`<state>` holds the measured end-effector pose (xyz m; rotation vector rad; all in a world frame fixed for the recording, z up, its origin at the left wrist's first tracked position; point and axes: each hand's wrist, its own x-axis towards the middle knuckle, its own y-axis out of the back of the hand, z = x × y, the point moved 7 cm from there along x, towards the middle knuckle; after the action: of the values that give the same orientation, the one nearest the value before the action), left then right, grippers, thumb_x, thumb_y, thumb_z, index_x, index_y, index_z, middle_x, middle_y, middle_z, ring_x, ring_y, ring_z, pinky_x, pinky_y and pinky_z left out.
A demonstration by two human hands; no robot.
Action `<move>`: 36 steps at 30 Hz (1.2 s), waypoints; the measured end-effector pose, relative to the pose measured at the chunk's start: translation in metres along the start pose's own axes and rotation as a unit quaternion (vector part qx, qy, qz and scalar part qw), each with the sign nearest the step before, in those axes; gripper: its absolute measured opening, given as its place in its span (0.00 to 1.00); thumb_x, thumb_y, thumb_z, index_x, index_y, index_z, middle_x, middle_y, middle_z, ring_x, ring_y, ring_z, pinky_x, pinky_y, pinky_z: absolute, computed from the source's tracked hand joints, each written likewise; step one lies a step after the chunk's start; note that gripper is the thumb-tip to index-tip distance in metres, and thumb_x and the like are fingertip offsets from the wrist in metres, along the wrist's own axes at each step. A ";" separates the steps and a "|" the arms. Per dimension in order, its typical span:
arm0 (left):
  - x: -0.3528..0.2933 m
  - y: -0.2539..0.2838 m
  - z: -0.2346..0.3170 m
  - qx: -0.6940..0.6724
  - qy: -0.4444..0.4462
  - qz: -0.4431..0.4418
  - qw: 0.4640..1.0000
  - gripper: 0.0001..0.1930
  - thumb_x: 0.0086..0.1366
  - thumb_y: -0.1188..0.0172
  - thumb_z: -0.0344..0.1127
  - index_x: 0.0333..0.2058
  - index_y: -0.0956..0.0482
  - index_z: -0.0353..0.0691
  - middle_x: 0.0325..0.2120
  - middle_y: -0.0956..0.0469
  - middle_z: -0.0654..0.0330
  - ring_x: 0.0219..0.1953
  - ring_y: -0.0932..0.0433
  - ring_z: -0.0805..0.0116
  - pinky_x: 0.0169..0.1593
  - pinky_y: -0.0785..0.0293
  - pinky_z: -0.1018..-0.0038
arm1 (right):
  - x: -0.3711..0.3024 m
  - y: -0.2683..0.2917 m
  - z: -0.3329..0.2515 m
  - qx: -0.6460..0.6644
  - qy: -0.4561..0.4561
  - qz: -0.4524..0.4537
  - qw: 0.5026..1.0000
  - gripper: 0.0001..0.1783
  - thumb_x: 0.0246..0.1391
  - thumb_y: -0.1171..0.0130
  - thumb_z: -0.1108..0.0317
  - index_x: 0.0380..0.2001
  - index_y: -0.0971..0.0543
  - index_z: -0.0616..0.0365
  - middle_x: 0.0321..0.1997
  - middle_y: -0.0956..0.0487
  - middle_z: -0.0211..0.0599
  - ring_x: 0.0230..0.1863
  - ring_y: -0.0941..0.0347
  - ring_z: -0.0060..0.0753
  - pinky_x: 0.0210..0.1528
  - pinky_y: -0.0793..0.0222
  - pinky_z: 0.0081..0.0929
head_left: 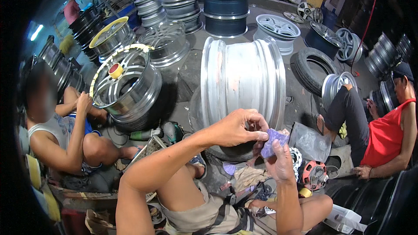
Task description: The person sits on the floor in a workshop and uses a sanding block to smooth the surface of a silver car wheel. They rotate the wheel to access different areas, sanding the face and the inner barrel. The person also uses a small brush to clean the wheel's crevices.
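Observation:
A crumpled piece of purple sandpaper (273, 142) is held up between my two hands. My left hand (244, 127) reaches across from the left and pinches its upper left edge between thumb and fingers. From below, my right hand (281, 163) grips the same piece, thumb up. Just beyond them a large silver wheel rim (237, 78) stands with its barrel facing me, patchy with bare and pinkish spots. It rests on a dark tyre (226, 153). On the floor below my hands lie a tan rag (248, 177) and a round purple piece (229, 168).
At left, a seated person (58, 135) works at a rim edged with yellow tape (126, 80). Another person in a red top (387, 135) sits at right. Stacked rims (178, 0) stand behind. A red reel (314, 174) and plastic bag (310, 141) lie to my right.

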<state>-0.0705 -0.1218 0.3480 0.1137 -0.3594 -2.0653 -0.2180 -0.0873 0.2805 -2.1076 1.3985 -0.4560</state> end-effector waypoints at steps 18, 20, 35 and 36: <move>-0.041 0.138 -0.075 0.121 0.072 0.505 0.852 0.24 0.66 0.32 0.51 0.34 0.19 0.30 0.21 0.21 0.59 0.26 0.28 0.75 0.32 0.29 0.71 | 0.131 -0.081 -0.023 -0.740 0.419 0.031 0.526 0.23 0.53 0.33 0.68 0.54 0.19 0.56 0.40 0.25 0.42 0.44 0.26 0.49 0.47 0.29 0.44; -0.034 0.140 -0.084 0.110 0.072 0.513 0.848 0.27 0.64 0.33 0.55 0.31 0.21 0.30 0.21 0.21 0.48 0.25 0.22 0.59 0.34 0.26 0.63 | 0.129 -0.077 -0.012 -0.771 0.419 0.009 0.480 0.30 0.47 0.31 0.69 0.57 0.21 0.55 0.41 0.26 0.39 0.46 0.29 0.45 0.48 0.33 0.42; -0.021 0.133 -0.079 0.147 0.030 0.572 0.806 0.28 0.76 0.50 0.54 0.31 0.20 0.30 0.26 0.20 0.34 0.35 0.21 0.30 0.41 0.28 0.45 | 0.146 -0.105 -0.012 -0.806 0.424 0.038 0.413 0.26 0.50 0.35 0.70 0.56 0.20 0.54 0.42 0.24 0.35 0.44 0.29 0.41 0.45 0.38 0.41; -0.019 0.134 -0.079 0.142 0.043 0.562 0.813 0.28 0.76 0.50 0.54 0.31 0.20 0.30 0.26 0.20 0.34 0.34 0.21 0.30 0.40 0.28 0.45 | 0.152 -0.107 -0.014 -0.805 0.423 0.046 0.414 0.26 0.50 0.36 0.70 0.56 0.20 0.54 0.42 0.24 0.35 0.44 0.29 0.41 0.45 0.38 0.41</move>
<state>0.0686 -0.1829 0.3120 0.1299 -0.5130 -0.8135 -0.0879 -0.1983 0.3544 -3.1872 3.5531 0.2084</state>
